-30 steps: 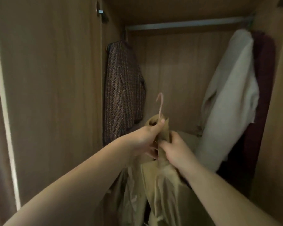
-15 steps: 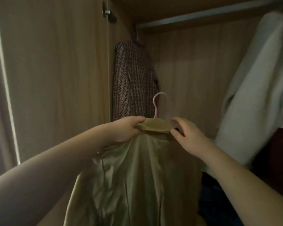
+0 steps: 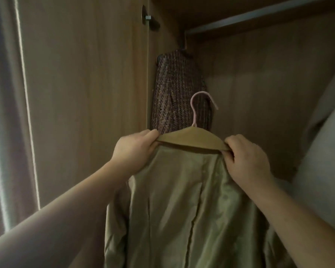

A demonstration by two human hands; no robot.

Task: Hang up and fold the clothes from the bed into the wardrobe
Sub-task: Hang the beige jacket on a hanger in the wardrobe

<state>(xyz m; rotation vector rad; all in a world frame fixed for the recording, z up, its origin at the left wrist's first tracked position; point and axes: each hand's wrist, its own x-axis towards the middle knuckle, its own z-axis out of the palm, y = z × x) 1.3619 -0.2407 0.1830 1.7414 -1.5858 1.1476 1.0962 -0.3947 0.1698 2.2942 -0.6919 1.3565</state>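
Observation:
An olive-tan jacket (image 3: 184,202) hangs on a pink hanger (image 3: 196,107), lining side towards me, held up inside the open wardrobe. My left hand (image 3: 133,149) pinches the left end of its collar. My right hand (image 3: 246,159) grips the right end of the collar. The hanger's hook points up, free, well below the metal rail (image 3: 259,18) that runs across the top of the wardrobe.
A dark tweed jacket (image 3: 180,93) hangs at the rail's left end, just behind the hanger hook. A pale grey garment (image 3: 325,151) hangs at the right edge. The wardrobe's wooden side panel (image 3: 85,93) stands on the left, a curtain (image 3: 0,113) beyond it.
The jacket has been lifted and turned to face me flat. My hands have moved apart from a bunched grip to the two collar ends. The view has shifted left and closer.

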